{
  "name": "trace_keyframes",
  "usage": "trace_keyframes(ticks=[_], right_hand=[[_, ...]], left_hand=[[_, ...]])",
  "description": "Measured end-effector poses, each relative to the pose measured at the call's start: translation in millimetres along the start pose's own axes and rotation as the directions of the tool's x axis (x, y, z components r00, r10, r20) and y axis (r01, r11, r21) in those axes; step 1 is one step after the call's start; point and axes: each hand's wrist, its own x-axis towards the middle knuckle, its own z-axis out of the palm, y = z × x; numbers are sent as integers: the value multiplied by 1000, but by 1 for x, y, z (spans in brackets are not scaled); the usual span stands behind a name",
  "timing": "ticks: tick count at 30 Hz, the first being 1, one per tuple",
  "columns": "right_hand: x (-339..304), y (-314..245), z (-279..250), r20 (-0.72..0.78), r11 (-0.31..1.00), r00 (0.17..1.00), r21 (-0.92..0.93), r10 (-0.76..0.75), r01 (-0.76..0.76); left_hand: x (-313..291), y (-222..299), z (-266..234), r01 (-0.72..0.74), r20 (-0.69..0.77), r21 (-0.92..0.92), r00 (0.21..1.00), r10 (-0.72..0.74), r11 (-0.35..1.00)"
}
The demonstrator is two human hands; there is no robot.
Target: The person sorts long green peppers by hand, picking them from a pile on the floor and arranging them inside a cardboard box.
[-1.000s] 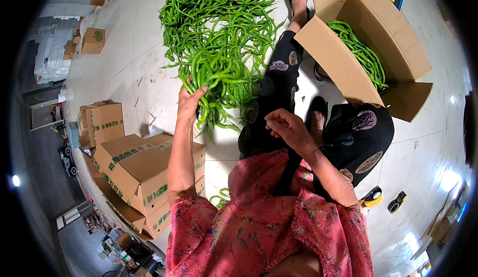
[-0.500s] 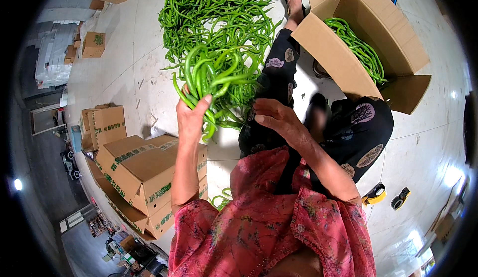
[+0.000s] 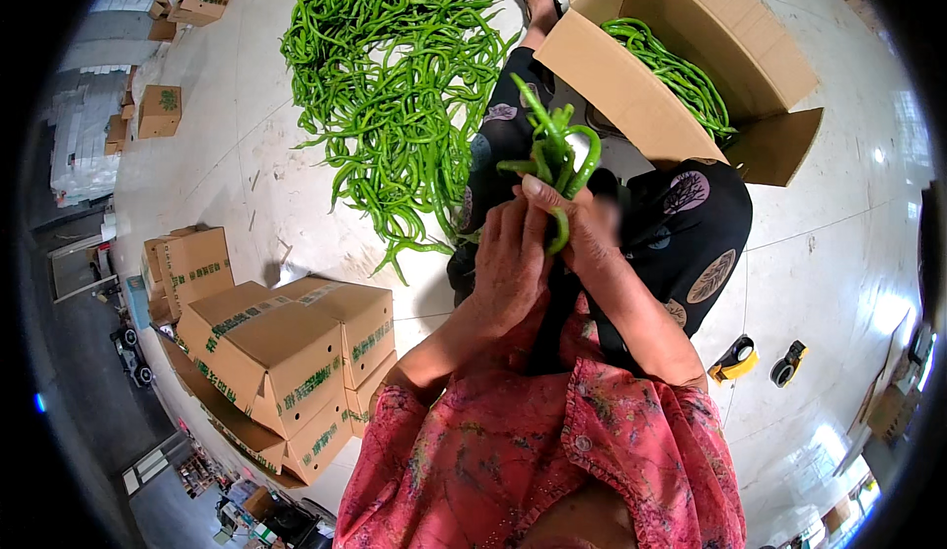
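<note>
The left hand (image 3: 510,258) was closed around the lower ends of a small bunch of green peppers (image 3: 554,159), its fingers curled up the near side of the stems. The right hand (image 3: 582,228) pressed in from the other side, touching the left and wrapped about the same bunch, so the peppers stood nearly upright between both hands, their tips fanning outward above the fingers. The bunch was held in the air in front of the person's chest, above the lap and the dark patterned trousers (image 3: 691,228).

Just beyond the hands, on the pale floor (image 3: 247,174), a large loose pile of green peppers (image 3: 404,66) lay spread out. To the right of that pile an open cardboard box (image 3: 631,85) sat close to the person's knees, with more peppers (image 3: 681,75) laid lengthwise inside it. To the left, near the person's elbow, stood a stack of closed cardboard cartons (image 3: 276,352) with green print. Two tape dispensers, one yellow (image 3: 735,360) and one dark (image 3: 787,364), lay on the floor to the right. Further cartons (image 3: 158,110) sat well apart at the far left.
</note>
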Motion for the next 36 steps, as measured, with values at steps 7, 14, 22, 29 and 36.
trace_keyframes(ticks=[7, 14, 22, 29, 36], right_hand=[[23, 15, -52, -70, 992, 992, -79, -106, 101], [14, 4, -48, -106, 983, 978, 10, -181, 183], [-25, -33, -30, 106, 945, 978, 295, -180, 141], [-63, -85, -39, 139, 898, 906, 257, -400, 357], [-67, -125, -55, 104, 850, 844, 108, -526, 516]], left_hand=[[-6, 9, 8, -60, 69, -101, 995, 67, 993], [-17, -17, -63, 365, 172, -858, 867, -467, 362], [-19, -72, -70, 533, 253, -824, 651, -715, 193], [-40, -86, -9, 164, 147, -230, 980, -132, 959], [-42, -62, 9, 123, 303, 169, 938, -170, 978]])
